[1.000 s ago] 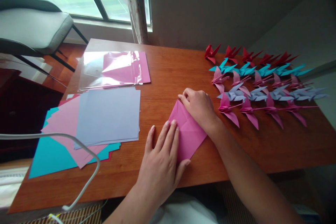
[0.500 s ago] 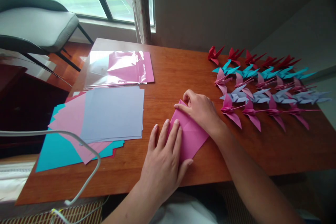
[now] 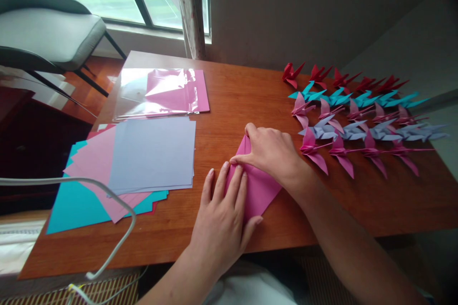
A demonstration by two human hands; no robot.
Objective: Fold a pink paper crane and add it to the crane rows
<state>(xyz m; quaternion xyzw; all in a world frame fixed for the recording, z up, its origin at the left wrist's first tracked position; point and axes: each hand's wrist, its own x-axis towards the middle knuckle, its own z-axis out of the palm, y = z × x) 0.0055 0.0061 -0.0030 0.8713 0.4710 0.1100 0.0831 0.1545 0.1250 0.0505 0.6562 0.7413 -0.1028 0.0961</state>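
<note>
A folded sheet of bright pink origami paper (image 3: 259, 190) lies on the wooden table, one pointed corner facing away from me. My left hand (image 3: 223, 209) rests flat on its left part, fingers stretched and slightly spread, covering that side. Over the upper part is my right hand (image 3: 274, 152), its fingers curled by the far corner. The right thumb reaches left along the paper, its tip touching the paper near my left fingertips. What lies beneath the curled fingers is hidden.
Rows of folded paper cranes (image 3: 343, 150) stand on the right. To the left lie fanned sheets in grey (image 3: 153, 152), pink and turquoise, with a clear plastic packet (image 3: 134, 90) behind them. A white cable (image 3: 121, 195) crosses the left front; a chair (image 3: 60, 33) stands beyond.
My right thumb has slid down and left along the paper, from near the far corner to beside my left fingertips. The left hand stays in place.
</note>
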